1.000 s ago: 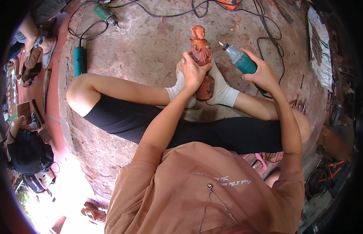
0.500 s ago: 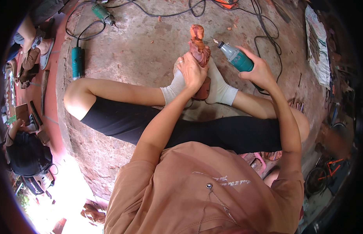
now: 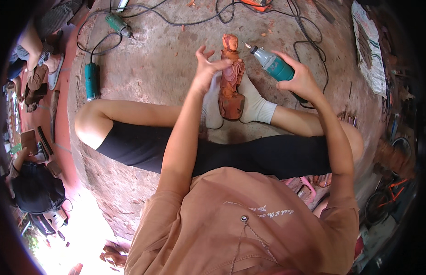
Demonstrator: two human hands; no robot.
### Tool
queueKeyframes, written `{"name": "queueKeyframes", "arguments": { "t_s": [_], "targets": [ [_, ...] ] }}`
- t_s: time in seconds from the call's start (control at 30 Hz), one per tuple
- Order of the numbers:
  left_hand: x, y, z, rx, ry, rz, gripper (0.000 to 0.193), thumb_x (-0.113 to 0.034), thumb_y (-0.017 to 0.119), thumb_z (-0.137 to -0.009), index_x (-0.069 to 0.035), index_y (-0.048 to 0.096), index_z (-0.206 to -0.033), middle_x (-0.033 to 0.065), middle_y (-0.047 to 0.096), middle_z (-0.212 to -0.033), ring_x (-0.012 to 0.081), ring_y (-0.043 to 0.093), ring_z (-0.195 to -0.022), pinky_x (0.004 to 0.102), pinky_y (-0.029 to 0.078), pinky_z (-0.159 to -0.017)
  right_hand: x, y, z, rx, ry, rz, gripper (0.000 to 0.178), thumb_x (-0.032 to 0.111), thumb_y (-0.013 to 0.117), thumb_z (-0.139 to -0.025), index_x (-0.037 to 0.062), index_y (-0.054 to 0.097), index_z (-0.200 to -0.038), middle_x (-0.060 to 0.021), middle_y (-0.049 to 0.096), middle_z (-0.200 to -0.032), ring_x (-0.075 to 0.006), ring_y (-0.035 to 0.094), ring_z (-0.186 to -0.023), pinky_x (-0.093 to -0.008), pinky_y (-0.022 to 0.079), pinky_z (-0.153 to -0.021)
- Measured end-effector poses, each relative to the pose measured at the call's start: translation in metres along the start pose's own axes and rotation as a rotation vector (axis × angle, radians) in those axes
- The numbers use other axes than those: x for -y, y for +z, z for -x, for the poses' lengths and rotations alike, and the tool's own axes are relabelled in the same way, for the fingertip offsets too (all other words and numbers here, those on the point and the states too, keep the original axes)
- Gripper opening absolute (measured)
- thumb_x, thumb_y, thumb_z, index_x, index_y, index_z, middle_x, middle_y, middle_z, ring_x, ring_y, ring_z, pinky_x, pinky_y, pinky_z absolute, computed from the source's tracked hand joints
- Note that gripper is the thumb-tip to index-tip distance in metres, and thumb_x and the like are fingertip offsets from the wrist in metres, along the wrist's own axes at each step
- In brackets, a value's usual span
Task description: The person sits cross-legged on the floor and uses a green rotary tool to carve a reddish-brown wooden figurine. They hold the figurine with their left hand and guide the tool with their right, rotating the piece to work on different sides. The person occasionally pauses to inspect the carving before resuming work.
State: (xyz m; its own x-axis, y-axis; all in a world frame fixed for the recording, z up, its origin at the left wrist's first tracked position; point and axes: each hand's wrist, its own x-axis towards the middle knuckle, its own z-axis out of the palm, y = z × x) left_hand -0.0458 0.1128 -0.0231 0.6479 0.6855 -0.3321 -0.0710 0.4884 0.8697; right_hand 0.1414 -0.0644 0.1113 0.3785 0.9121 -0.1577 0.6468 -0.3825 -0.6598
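A reddish-brown carved wooden figurine (image 3: pixel 232 85) stands between my white-socked feet, its robe folds and head now in full view. My left hand (image 3: pixel 207 72) is beside it on the left, fingers spread, with the thumb reaching across to the figurine's chest and seeming to touch it. In my right hand (image 3: pixel 305 83) is a teal and grey rotary tool (image 3: pixel 278 68), gripped around its body. Its small bit (image 3: pixel 247 45) points up and left toward the figurine's head, a short gap away.
Two other green power tools, a die grinder (image 3: pixel 90 81) and a drill-like one (image 3: pixel 117 24), lie at the left. Black cords (image 3: pixel 176 23) snake over the slab (image 3: pixel 153 59). A white sack (image 3: pixel 371 50) lies far right. Other people (image 3: pixel 36 183) sit at the left, beyond the slab's edge.
My left hand has let go of the figurine's middle and opened out to the left. The figurine now faces up more fully. The rotary tool has shifted slightly left.
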Motion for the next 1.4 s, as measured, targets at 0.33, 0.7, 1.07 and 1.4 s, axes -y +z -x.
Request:
{"name": "queueKeyframes", "arguments": {
  "t_s": [0.33,0.7,1.07,1.4],
  "targets": [
    [-0.019,-0.005,-0.102,0.452,-0.274,-0.025,0.068,-0.055,0.063,-0.089,-0.003,0.051,-0.131,0.0156,0.064,-0.111,0.0258,0.063,-0.101,0.0407,0.05,-0.093,0.009,-0.013,-0.009,-0.032,0.143,-0.196,0.082,0.015,0.072,-0.059,0.0152,0.053,-0.138,-0.0088,0.065,-0.101,-0.0186,0.061,-0.085,-0.0302,0.048,-0.079],
    [-0.029,-0.034,-0.064,-0.183,0.162,0.336,0.022,-0.026,0.059,-0.096,-0.006,0.051,-0.092,0.0106,0.062,-0.076,0.0203,0.06,-0.066,0.0342,0.053,-0.062,0.014,-0.025,0.0,-0.083,0.094,-0.23,0.081,0.015,0.072,-0.06,0.0154,0.053,-0.138,-0.0088,0.064,-0.105,-0.0179,0.059,-0.091,-0.0298,0.047,-0.084],
    [-0.023,-0.055,0.063,-0.242,0.219,0.312,0.019,-0.018,0.061,-0.092,-0.008,0.054,-0.107,0.0136,0.066,-0.107,0.0226,0.062,-0.099,0.0398,0.05,-0.088,0.012,-0.008,0.006,0.03,-0.009,-0.102,0.081,0.017,0.068,-0.058,0.0192,0.053,-0.138,-0.0103,0.066,-0.102,-0.0218,0.062,-0.085,-0.0322,0.049,-0.079],
    [-0.04,-0.083,0.056,-0.157,-0.117,-0.094,0.04,-0.031,0.07,-0.088,0.002,0.053,-0.103,0.0152,0.064,-0.095,0.0223,0.068,-0.078,0.0361,0.061,-0.065,0.028,0.007,0.014,0.119,-0.129,0.037,0.08,0.015,0.066,-0.059,0.0207,0.053,-0.138,-0.0135,0.064,-0.084,-0.0246,0.059,-0.071,-0.0339,0.049,-0.073]
  ]
}}
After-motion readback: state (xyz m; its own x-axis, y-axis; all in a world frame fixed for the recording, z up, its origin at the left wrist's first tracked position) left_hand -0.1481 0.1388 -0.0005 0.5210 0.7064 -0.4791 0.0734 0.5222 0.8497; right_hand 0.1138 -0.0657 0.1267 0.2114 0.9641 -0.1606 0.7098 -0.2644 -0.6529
